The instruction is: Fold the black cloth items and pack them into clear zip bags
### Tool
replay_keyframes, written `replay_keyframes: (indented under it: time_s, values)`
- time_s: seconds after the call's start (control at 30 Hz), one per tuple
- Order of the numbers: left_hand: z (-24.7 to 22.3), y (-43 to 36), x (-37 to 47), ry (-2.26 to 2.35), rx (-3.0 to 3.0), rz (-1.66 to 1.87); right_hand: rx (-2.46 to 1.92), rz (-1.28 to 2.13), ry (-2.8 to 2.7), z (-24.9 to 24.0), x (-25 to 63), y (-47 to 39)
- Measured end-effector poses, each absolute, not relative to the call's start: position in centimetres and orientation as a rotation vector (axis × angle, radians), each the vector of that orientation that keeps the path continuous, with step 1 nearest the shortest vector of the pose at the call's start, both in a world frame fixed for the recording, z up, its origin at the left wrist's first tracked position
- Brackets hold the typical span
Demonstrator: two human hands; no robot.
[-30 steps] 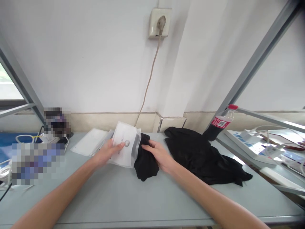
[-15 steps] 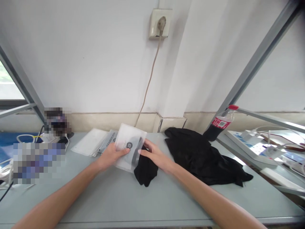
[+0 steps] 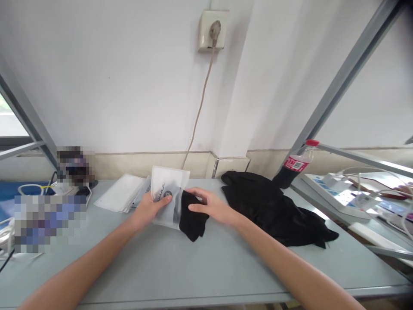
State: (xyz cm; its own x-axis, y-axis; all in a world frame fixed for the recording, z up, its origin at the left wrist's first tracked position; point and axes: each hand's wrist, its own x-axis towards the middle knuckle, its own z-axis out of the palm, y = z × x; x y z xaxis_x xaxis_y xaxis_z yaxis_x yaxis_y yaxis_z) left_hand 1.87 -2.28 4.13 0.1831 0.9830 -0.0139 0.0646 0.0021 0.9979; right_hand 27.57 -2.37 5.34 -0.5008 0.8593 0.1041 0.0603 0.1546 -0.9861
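My left hand (image 3: pixel 146 211) grips a frosted plastic bag (image 3: pixel 169 176) with dark printing, its thumb on the front. From the bag's right side a folded black cloth (image 3: pixel 193 221) sticks out, with part of it inside the bag. My right hand (image 3: pixel 214 206) pinches this cloth near the bag's edge, thumb in front and fingers behind. Just left of the held bag lies a stack of similar flat bags (image 3: pixel 119 193). A larger heap of black fabric (image 3: pixel 258 206) rests on the table right of my right hand.
A cola bottle (image 3: pixel 295 165) with a red cap leans behind the black heap. Metal shelf posts (image 3: pixel 342 82) slant up at both sides. White chargers and cables (image 3: pixel 364 198) sit at the right; more cables (image 3: pixel 32 189) lie at the left. A cord hangs from the wall socket (image 3: pixel 213 32).
Both hands have shifted slightly left with the bag and cloth. The bag has turned a little, and my right hand now sits further along the cloth, away from the bag.
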Motion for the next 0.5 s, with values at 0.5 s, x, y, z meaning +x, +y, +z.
replay_keyframes:
  time_s: [0.5]
  values:
    - [4.5,-2.1,1.9,1.009,1.340,1.118,-0.915,1.525,-1.174,3.8,26.8,-1.9]
